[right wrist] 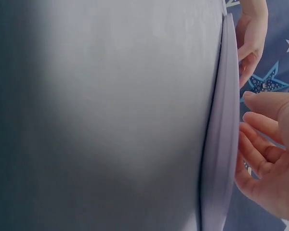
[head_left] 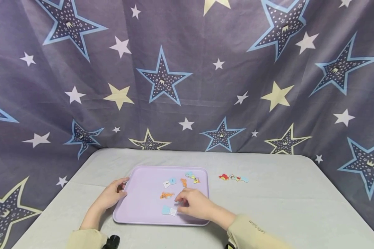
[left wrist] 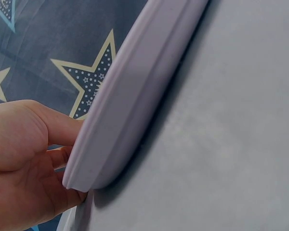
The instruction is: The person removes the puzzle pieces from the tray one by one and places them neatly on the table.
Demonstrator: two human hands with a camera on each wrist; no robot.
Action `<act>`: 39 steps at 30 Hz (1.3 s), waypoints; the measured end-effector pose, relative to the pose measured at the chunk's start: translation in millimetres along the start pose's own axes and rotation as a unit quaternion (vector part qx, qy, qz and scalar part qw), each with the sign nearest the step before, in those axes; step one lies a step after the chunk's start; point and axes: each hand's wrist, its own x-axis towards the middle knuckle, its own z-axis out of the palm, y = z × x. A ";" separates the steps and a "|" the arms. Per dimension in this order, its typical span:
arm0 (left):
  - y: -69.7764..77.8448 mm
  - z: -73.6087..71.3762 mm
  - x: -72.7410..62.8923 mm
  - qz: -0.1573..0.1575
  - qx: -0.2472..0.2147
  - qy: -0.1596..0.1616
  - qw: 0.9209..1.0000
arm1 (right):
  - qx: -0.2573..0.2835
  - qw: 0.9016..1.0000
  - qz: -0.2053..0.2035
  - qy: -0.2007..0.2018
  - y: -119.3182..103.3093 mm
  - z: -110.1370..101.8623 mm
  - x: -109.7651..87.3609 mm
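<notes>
A pale purple tray (head_left: 140, 207) lies on the table. At its left side my left hand (head_left: 110, 194) grips the edge, the thumb at the rim and the other fingertips partly hidden behind it in the left wrist view. Over the tray's right part hovers my right hand (head_left: 194, 204), fingers loosely bent, thumb and index apart with nothing between them. Just left of its fingertips is a light blue and white flat cutout (head_left: 169, 210). An orange cutout (head_left: 167, 195) lies farther up, below a white and blue one (head_left: 169, 182). A smaller orange piece (head_left: 183, 182) sits beyond the right hand.
Near the tray's far right corner lies a light blue and yellow cutout (head_left: 192, 177). Right of the tray, on the pale table cover (head_left: 283, 200), are a red cutout (head_left: 224, 177) and a multicoloured row of pieces (head_left: 238, 178). A star-patterned curtain (head_left: 187, 103) hangs behind.
</notes>
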 end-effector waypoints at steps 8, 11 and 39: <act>-0.6 0.6 -0.1 -0.002 0.003 0.001 1.000 | -0.022 1.000 -0.005 -0.011 -9.6 5.9 5.3; -0.9 0.5 0.1 0.000 0.004 0.001 1.000 | -0.030 0.999 0.001 -0.019 -11.3 8.1 6.8; 3.2 -0.8 -0.8 -0.001 0.014 -0.003 1.000 | -0.008 0.999 0.022 -0.049 -10.8 10.8 10.3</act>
